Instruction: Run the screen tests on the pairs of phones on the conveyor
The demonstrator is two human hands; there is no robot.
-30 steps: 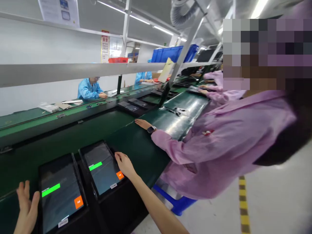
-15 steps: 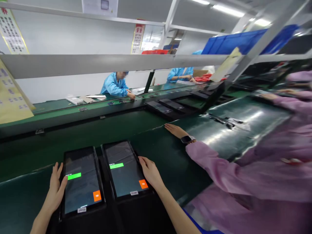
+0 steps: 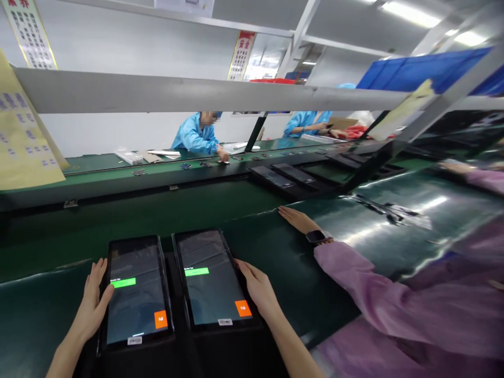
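Two tablets lie side by side in a black tray in front of me. Both the left tablet and the right tablet have lit screens with a green bar and an orange "Fail" box. At the outer left side is my left hand, gripping the tray's edge, its thumb on the left tablet's screen beside the green bar. My right hand grips the opposite side next to the right tablet, its fingertips partly hidden under the edge.
A co-worker's hand rests flat on the green bench to the right, with a watch on the wrist. Cables lie beyond it. Trays with dark tablets stand ahead, under a grey beam. Co-workers in blue sit across the line.
My view has turned slightly left, so most things sit further right. Both hands keep their places at the tray, and the screens look the same.
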